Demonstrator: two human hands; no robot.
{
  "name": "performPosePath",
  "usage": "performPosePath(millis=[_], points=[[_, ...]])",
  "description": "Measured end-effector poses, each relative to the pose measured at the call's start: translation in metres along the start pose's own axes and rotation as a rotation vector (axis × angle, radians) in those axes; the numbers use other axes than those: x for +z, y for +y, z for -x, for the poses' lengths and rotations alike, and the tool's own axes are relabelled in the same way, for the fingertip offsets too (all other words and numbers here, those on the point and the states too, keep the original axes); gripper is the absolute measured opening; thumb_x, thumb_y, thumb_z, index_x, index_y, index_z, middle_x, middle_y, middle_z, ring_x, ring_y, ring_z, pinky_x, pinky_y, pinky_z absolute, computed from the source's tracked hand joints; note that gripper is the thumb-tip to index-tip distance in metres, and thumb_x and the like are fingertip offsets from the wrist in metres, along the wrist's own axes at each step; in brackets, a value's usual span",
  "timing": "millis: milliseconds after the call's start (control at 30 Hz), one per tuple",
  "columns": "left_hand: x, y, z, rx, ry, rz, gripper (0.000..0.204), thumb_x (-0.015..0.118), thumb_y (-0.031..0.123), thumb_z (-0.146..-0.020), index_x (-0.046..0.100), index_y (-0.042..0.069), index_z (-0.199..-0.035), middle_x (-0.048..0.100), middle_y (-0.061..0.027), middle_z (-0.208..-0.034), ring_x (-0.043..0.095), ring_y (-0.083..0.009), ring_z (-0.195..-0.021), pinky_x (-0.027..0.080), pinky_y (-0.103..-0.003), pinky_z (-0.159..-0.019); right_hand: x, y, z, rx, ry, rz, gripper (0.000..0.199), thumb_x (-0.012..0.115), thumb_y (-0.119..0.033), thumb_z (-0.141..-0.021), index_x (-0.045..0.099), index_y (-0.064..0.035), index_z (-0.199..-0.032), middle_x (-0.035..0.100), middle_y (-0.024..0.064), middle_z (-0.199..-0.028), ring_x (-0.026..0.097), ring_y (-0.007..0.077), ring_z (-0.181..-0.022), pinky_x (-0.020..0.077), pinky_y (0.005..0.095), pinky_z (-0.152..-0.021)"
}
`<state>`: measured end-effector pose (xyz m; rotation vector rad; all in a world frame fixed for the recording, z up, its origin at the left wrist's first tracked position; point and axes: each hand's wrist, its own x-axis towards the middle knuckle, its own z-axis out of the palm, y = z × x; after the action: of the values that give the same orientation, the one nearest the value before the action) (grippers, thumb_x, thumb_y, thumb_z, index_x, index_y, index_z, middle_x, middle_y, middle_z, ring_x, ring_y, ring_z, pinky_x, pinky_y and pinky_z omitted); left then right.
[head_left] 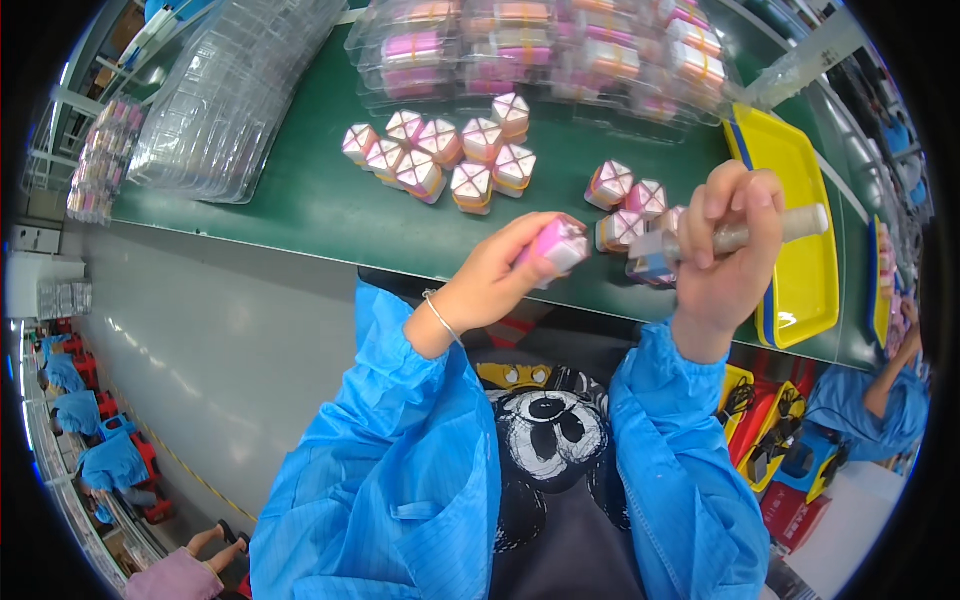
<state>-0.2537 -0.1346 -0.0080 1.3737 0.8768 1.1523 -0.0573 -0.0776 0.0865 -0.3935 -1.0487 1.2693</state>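
My left hand (pixel 505 262) is closed around a small pink-and-white block (pixel 560 246), held just above the table's near edge. In my right hand (pixel 735 225) is a translucent tube-shaped tool (pixel 730 238) with a white end (pixel 805 221). The tool lies crosswise in my fist and its left end is blurred. Just beyond and beneath that end stand a few similar blocks (pixel 622 228) with white tops marked by crossing lines. Another group of several such blocks (pixel 438 140), banded in pink and orange, stands left of them, beyond my left hand.
The green table (pixel 320 190) carries clear trays filled with coloured blocks (pixel 530 45) at the back. Stacked clear plastic trays (pixel 225 100) stand at the left. A yellow tray (pixel 808 270) with a blue edge lies at the right. Co-workers in blue (pixel 870 410) sit nearby.
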Motion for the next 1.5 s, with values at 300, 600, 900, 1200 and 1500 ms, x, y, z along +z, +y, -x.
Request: performPosePath(millis=[300, 600, 900, 1200, 1500], points=[[0.001, 0.007, -0.003, -0.138, 0.093, 0.12, 0.113, 0.018, 0.098, -0.065, 0.038, 0.007, -0.131, 0.061, -0.0065, -0.093, 0.057, -0.0095, -0.073, 0.044, -0.022, -0.057, 0.02, 0.005, 0.015, 0.432, -0.182, 0.795, 0.023, 0.066, -0.023, -0.094, 0.068, -0.0041, -0.106, 0.059, -0.0011, -0.076, 0.048, 0.0025, -0.061, 0.0369, 0.02, -0.055], [0.005, 0.014, 0.008, 0.066, 0.309, -0.08, 0.083, 0.039, 0.073, -0.089, 0.037, 0.002, -0.131, 0.061, -0.0104, -0.097, 0.056, -0.0092, -0.071, 0.042, -0.021, -0.059, 0.007, 0.008, 0.011, 0.593, -0.302, 0.799, 0.023, 0.074, -0.016, -0.086, 0.068, -0.0001, -0.102, 0.067, 0.0042, -0.085, 0.059, 0.0085, -0.079, 0.0478, 0.0274, -0.07], [-0.026, 0.005, 0.01, 0.245, 0.677, -1.028, 0.049, 0.077, 0.013, -0.081, 0.052, 0.002, -0.121, 0.051, -0.0131, -0.115, 0.055, -0.0218, -0.084, 0.047, -0.031, -0.07, -0.01, 0.001, 0.011, 0.411, -0.255, 0.832, 0.029, 0.07, 0.0, -0.081, 0.065, -0.0017, -0.11, 0.065, 0.0105, -0.108, 0.064, 0.0225, -0.099, 0.0491, 0.0314, -0.087], [-0.026, 0.001, 0.006, 0.283, 0.615, -0.915, 0.06, 0.081, 0.009, -0.074, 0.053, 0.004, -0.127, 0.056, -0.0112, -0.109, 0.06, -0.0255, -0.098, 0.051, -0.034, -0.08, 0.009, 0.02, 0.01, 0.142, -0.492, 1.459, 0.031, 0.066, -0.001, -0.082, 0.067, -0.012, -0.111, 0.063, 0.0118, -0.119, 0.064, 0.035, -0.102, 0.0526, 0.0398, -0.085], [0.002, 0.003, 0.01, 0.148, 0.269, -0.485, 0.048, 0.085, 0.005, -0.071, 0.062, 0.002, -0.113, 0.065, -0.0113, -0.113, 0.066, -0.0194, -0.102, 0.055, -0.032, -0.086, 0.031, -0.011, 0.007, 0.053, -0.017, 0.409, 0.022, 0.058, -0.018, -0.1, 0.061, 0.001, -0.11, 0.065, 0.0109, -0.091, 0.053, 0.004, -0.06, 0.0388, 0.0178, -0.051]])
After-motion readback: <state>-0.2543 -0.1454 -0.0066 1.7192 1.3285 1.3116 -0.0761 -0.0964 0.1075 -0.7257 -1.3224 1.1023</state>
